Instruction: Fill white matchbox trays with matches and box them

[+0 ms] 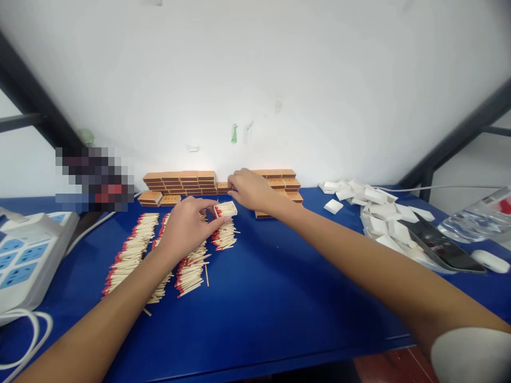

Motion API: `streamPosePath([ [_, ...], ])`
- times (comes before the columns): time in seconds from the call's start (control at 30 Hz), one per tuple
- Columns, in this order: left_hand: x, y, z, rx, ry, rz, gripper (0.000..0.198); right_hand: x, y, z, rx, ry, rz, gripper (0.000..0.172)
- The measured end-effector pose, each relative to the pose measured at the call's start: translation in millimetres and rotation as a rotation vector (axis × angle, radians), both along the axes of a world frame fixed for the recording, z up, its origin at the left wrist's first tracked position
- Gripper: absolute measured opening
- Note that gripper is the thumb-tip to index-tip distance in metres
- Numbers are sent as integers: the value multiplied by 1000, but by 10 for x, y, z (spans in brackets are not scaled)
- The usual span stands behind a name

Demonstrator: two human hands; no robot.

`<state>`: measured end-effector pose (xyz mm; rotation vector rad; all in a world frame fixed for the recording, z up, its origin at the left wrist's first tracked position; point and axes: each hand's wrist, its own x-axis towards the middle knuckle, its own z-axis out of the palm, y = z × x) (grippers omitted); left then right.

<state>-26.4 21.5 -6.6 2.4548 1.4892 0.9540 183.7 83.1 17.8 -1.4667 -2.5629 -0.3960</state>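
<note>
My left hand (187, 223) pinches a small white matchbox tray (226, 209) filled with red-tipped matches, holding it just above the rows. Under and beside that hand lie rows of loose matches (130, 255), their red heads pointing left. My right hand (249, 189) reaches to the back by the wall, fingers curled in at the end of an orange-brown matchbox (222, 188); its fingertips are partly hidden. Left of it stands a stack of matchboxes (179, 183), and two more boxes lie in front. Another stepped stack of matchboxes (293, 183) is partly covered by my right hand and forearm.
A heap of white trays (379, 207) lies at the right, with one white tray (333, 206) apart. Near it are a phone (447, 244), a white case (490, 261) and a clear plastic bottle (471, 221). A power strip (34, 255) with white cables sits at the left on the blue table (271, 308).
</note>
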Motion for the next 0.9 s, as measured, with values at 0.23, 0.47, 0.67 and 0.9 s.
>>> streamPosePath([
  [0.23, -15, 30, -25, -65, 18, 27, 51, -347, 441, 125, -18, -176, -24, 35],
  [0.47, -39, 60, -19, -84, -32, 19, 51, -328, 441, 130, 8, -255, 1, 27],
  [0.67, -69, 89, 12, -94, -31, 52, 51, 142, -105, 222, 128, -171, 9, 27],
  [0.9, 9, -4, 20, 2, -12, -25, 48, 794, -1214, -215, -132, 93, 199, 12],
])
